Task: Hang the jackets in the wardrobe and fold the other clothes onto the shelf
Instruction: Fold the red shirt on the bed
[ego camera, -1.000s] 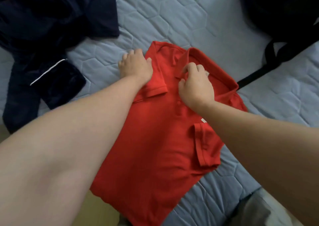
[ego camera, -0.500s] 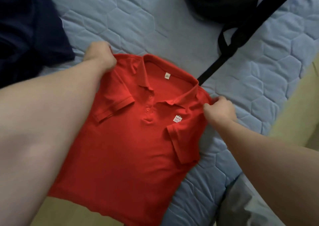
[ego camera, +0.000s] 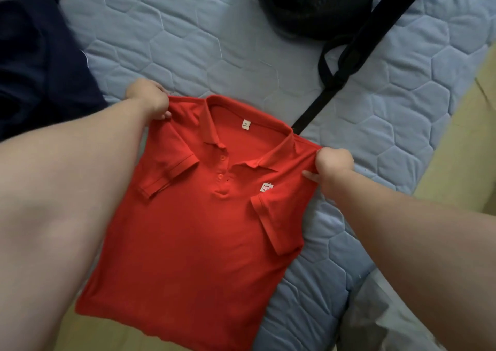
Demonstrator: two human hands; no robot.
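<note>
From my station I judged the job barely begun. The red polo shirt (ego camera: 204, 230) lay face up on the quilted blue mattress (ego camera: 214, 42) with both short sleeves turned in over its front. Its body was not yet doubled over, and no shelf or wardrobe was in view. A heap of dark navy clothes (ego camera: 40, 55) waited unfolded at the far left.

I had the left hand (ego camera: 150, 99) curled round the shoulder on the left and the right hand (ego camera: 334, 162) pinching the shoulder on the right, the cloth drawn flat between them.

The shirt looked a matte, soft knit, with ribbed cuffs, a firmer collar, a buttoned placket and a small white chest logo. Its hem drooped past the near mattress edge. A black mesh bag (ego camera: 308, 1) with a flat webbing strap (ego camera: 349, 63) sat far right.
</note>
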